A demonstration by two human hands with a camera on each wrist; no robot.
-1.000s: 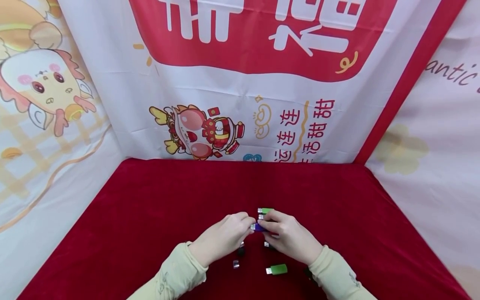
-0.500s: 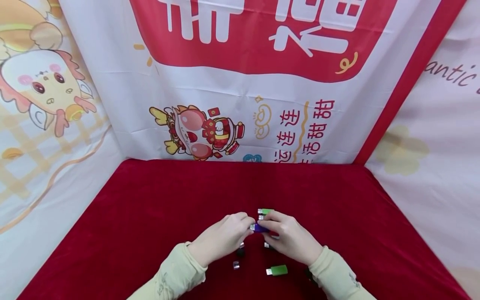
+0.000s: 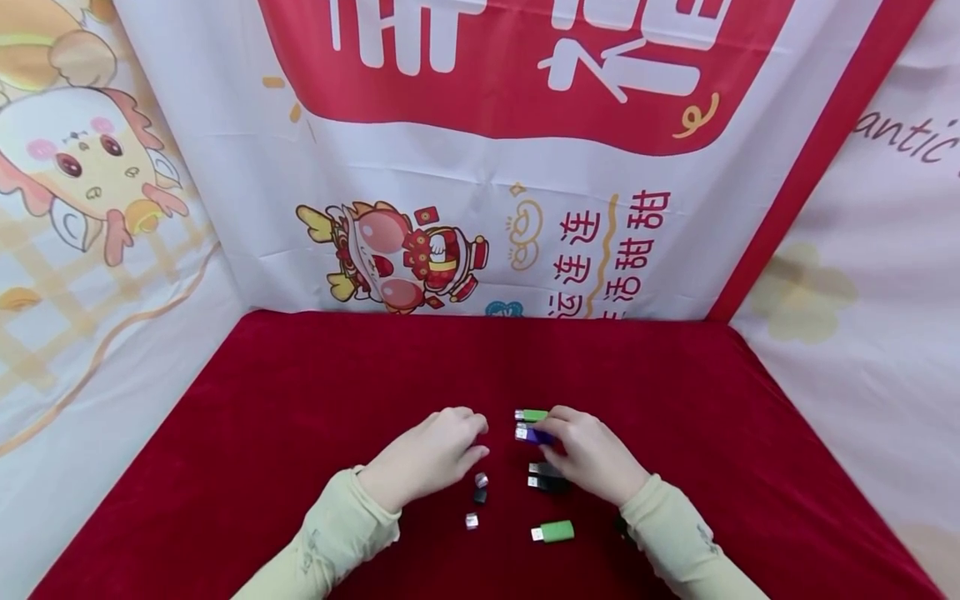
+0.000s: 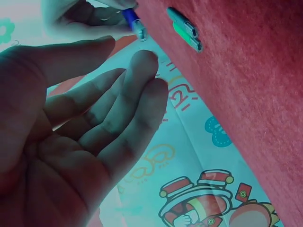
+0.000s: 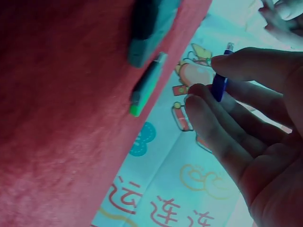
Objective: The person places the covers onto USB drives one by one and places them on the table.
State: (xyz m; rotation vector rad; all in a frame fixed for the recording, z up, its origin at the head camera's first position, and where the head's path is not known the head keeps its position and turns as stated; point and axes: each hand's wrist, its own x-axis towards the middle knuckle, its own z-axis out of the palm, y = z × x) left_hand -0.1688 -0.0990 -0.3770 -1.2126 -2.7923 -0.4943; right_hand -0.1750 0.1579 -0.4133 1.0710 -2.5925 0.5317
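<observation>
The right hand (image 3: 592, 452) pinches a purple USB stick (image 3: 538, 436) by its body above the table, seemingly to keep its pale tip free; the tip points toward the left hand (image 3: 427, 452). That hand hangs just apart, thumb and loosely bent fingers separated, holding nothing. A green stick (image 3: 557, 531) and black sticks (image 3: 552, 483) lie plugs leftward, small caps (image 3: 472, 521) opposite, perhaps for easy reach. Red cloth (image 3: 337, 375) covers the table; a white printed backdrop (image 3: 480, 162) rises behind.
</observation>
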